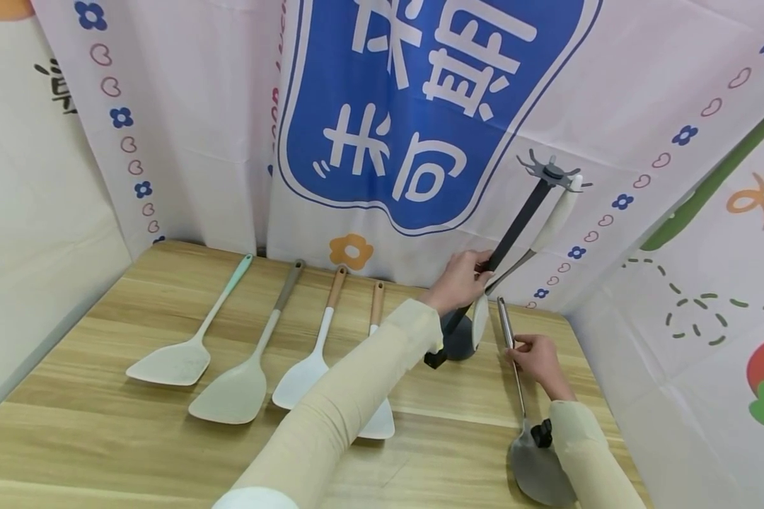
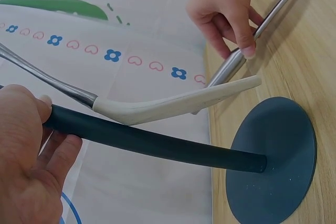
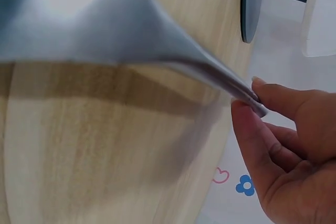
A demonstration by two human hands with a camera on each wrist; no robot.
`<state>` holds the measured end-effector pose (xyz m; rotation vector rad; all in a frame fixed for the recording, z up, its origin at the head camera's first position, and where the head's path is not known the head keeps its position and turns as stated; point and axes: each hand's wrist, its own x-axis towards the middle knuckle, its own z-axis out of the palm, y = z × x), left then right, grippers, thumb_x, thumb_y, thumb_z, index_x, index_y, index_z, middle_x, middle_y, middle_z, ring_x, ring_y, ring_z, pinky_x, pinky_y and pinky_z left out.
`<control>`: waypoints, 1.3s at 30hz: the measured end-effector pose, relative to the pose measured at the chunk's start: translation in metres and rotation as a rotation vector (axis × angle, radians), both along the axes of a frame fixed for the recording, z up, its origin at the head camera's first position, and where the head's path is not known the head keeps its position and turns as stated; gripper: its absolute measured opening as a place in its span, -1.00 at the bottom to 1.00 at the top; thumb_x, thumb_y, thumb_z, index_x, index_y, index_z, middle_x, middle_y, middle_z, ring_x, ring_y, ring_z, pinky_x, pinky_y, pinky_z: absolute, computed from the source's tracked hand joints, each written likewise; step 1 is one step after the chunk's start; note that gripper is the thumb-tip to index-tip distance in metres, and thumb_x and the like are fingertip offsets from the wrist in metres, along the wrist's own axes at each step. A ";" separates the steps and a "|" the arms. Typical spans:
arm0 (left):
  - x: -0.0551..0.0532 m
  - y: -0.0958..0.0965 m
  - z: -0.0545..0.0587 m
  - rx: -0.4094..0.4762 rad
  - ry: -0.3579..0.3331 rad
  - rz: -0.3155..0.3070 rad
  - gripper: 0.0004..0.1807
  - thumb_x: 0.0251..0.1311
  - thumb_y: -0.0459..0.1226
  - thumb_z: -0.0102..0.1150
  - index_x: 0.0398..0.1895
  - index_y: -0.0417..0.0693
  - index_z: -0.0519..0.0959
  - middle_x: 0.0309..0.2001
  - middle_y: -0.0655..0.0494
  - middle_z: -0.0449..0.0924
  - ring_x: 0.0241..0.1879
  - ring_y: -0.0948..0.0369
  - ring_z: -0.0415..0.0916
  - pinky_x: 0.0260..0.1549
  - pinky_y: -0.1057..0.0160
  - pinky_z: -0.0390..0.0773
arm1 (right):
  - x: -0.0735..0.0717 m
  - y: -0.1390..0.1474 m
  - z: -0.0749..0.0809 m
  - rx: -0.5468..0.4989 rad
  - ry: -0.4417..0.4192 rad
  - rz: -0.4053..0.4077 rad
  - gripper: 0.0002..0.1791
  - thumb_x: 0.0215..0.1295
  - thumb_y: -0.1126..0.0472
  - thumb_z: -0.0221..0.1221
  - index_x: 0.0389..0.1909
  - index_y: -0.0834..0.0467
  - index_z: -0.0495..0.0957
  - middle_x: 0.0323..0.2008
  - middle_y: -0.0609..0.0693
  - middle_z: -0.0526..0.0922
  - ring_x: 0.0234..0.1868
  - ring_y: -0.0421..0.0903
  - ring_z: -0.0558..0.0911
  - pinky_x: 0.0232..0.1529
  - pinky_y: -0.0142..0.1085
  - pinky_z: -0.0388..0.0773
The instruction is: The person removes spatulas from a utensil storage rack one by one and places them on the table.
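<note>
My left hand [image 1: 458, 281] grips the dark pole of a utensil stand [image 1: 518, 220], which leans to the right in the head view. Its top has a ring of hooks, and its round base [image 2: 273, 156] is by the tabletop. From one hook hangs a spatula with a white handle [image 1: 555, 220], a metal shank and a cream head [image 2: 178, 103]. To the right, my right hand [image 1: 537, 360] pinches the thin metal handle of a steel spatula [image 1: 537, 463] between thumb and fingers. Its broad blade points toward the near edge of the table.
Several spatulas lie side by side on the wooden table [image 1: 102, 424]: one with a mint handle [image 1: 175, 364], one grey-green [image 1: 235, 392], and two white ones [image 1: 302, 375] with wooden-look handles. My left forearm crosses over the rightmost. Printed cloth [image 1: 216, 141] hangs behind and beside the table.
</note>
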<state>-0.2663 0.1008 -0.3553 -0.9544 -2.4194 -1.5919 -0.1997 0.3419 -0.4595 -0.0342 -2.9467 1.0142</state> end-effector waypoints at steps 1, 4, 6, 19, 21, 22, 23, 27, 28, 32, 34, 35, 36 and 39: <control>0.000 0.000 0.000 -0.004 0.002 0.000 -0.62 0.46 -0.40 0.09 0.30 -0.16 0.55 0.08 -0.06 0.70 0.00 0.21 0.67 -0.12 0.50 0.60 | 0.000 0.001 0.000 0.005 -0.005 0.003 -0.54 0.27 0.41 0.31 0.10 0.63 0.50 -0.36 0.37 0.72 -0.50 0.00 0.72 -0.55 -0.35 0.64; 0.001 0.001 0.000 -0.006 0.005 0.000 -0.61 0.46 -0.40 0.09 0.30 -0.16 0.54 0.08 -0.06 0.70 -0.01 0.21 0.67 -0.13 0.51 0.60 | 0.000 0.002 -0.001 0.014 -0.030 0.005 -0.54 0.25 0.40 0.33 0.07 0.64 0.51 -0.34 0.38 0.73 -0.51 -0.03 0.72 -0.53 -0.32 0.65; 0.001 0.001 0.000 -0.005 0.008 0.000 -0.62 0.46 -0.41 0.10 0.29 -0.16 0.55 0.07 -0.06 0.70 -0.01 0.20 0.67 -0.13 0.52 0.59 | -0.001 0.003 -0.002 0.021 -0.045 0.002 -0.55 0.25 0.39 0.34 0.05 0.63 0.53 -0.35 0.36 0.74 -0.53 -0.07 0.71 -0.52 -0.32 0.64; 0.003 0.002 0.002 0.004 -0.001 -0.002 -0.61 0.46 -0.40 0.09 0.30 -0.16 0.55 0.09 -0.04 0.69 0.00 0.20 0.67 -0.12 0.52 0.59 | -0.004 0.004 -0.001 0.058 -0.079 0.021 -0.64 0.19 0.38 0.37 -0.12 0.61 0.60 -0.44 0.31 0.74 -0.62 -0.10 0.68 -0.60 -0.34 0.58; 0.003 0.002 0.001 0.006 -0.006 -0.003 -0.61 0.46 -0.40 0.09 0.31 -0.16 0.55 0.09 -0.03 0.69 0.00 0.21 0.67 -0.11 0.52 0.59 | -0.006 0.005 -0.003 0.073 -0.080 0.024 -0.64 0.18 0.37 0.38 -0.14 0.60 0.60 -0.49 0.27 0.74 -0.63 -0.12 0.66 -0.60 -0.34 0.57; 0.003 0.002 0.001 0.009 -0.009 -0.004 -0.61 0.46 -0.40 0.09 0.31 -0.15 0.54 0.10 -0.05 0.69 0.01 0.20 0.67 -0.11 0.52 0.59 | -0.006 0.006 -0.004 0.080 -0.082 0.025 -0.65 0.17 0.36 0.39 -0.15 0.59 0.61 -0.51 0.24 0.74 -0.64 -0.14 0.65 -0.60 -0.34 0.57; 0.003 0.002 0.001 0.012 -0.012 -0.006 -0.61 0.46 -0.40 0.09 0.31 -0.15 0.54 0.10 -0.06 0.68 0.01 0.19 0.67 -0.10 0.51 0.59 | -0.007 0.006 -0.005 0.085 -0.080 0.029 -0.65 0.17 0.35 0.39 -0.17 0.58 0.62 -0.54 0.20 0.73 -0.65 -0.15 0.64 -0.61 -0.34 0.56; 0.003 0.002 0.001 0.017 -0.016 -0.009 -0.60 0.46 -0.41 0.09 0.33 -0.17 0.53 0.11 -0.10 0.68 0.02 0.17 0.67 -0.09 0.50 0.59 | -0.008 0.007 -0.007 0.078 -0.096 0.028 -0.68 0.17 0.33 0.40 -0.21 0.54 0.64 -0.62 0.09 0.70 -0.68 -0.16 0.61 -0.62 -0.34 0.53; 0.003 0.002 0.001 0.017 -0.018 -0.010 -0.59 0.46 -0.41 0.08 0.34 -0.18 0.52 0.12 -0.11 0.67 0.02 0.17 0.67 -0.09 0.49 0.60 | -0.008 0.007 -0.007 0.069 -0.099 0.028 -0.69 0.17 0.33 0.40 -0.21 0.54 0.64 -0.62 0.09 0.70 -0.68 -0.16 0.61 -0.63 -0.34 0.52; 0.003 0.001 0.002 0.003 -0.013 -0.002 -0.57 0.46 -0.40 0.09 0.36 -0.16 0.49 0.11 -0.08 0.68 0.02 0.17 0.67 -0.10 0.49 0.60 | -0.008 0.006 -0.007 0.056 -0.113 0.025 -0.70 0.19 0.34 0.39 -0.20 0.53 0.64 -0.64 0.07 0.69 -0.68 -0.14 0.60 -0.64 -0.34 0.50; 0.003 0.000 0.002 -0.004 -0.013 0.001 -0.56 0.46 -0.39 0.10 0.38 -0.16 0.48 0.12 -0.07 0.68 0.03 0.17 0.67 -0.08 0.49 0.61 | -0.008 0.006 -0.007 0.056 -0.123 0.032 -0.70 0.21 0.32 0.39 -0.20 0.52 0.65 -0.64 0.06 0.68 -0.69 -0.15 0.60 -0.63 -0.34 0.51; 0.003 0.000 0.002 -0.006 -0.013 0.002 -0.55 0.46 -0.39 0.10 0.38 -0.16 0.47 0.12 -0.06 0.67 0.04 0.17 0.67 -0.07 0.48 0.61 | -0.008 0.006 -0.007 0.055 -0.129 0.042 -0.70 0.23 0.32 0.37 -0.19 0.53 0.64 -0.64 0.07 0.68 -0.69 -0.15 0.60 -0.63 -0.34 0.52; 0.003 -0.001 0.002 -0.006 -0.012 0.002 -0.55 0.46 -0.40 0.10 0.38 -0.16 0.47 0.12 -0.07 0.67 0.04 0.16 0.67 -0.06 0.47 0.61 | -0.008 0.006 -0.006 0.056 -0.136 0.049 -0.69 0.25 0.31 0.36 -0.18 0.53 0.64 -0.64 0.07 0.68 -0.69 -0.15 0.59 -0.63 -0.33 0.54; 0.002 -0.001 0.002 -0.002 -0.011 0.003 -0.55 0.46 -0.40 0.09 0.38 -0.17 0.47 0.12 -0.09 0.67 0.05 0.15 0.67 -0.04 0.47 0.61 | -0.009 0.006 0.002 0.064 -0.166 0.078 -0.62 0.32 0.27 0.31 -0.09 0.58 0.59 -0.56 0.16 0.69 -0.64 -0.13 0.62 -0.58 -0.29 0.61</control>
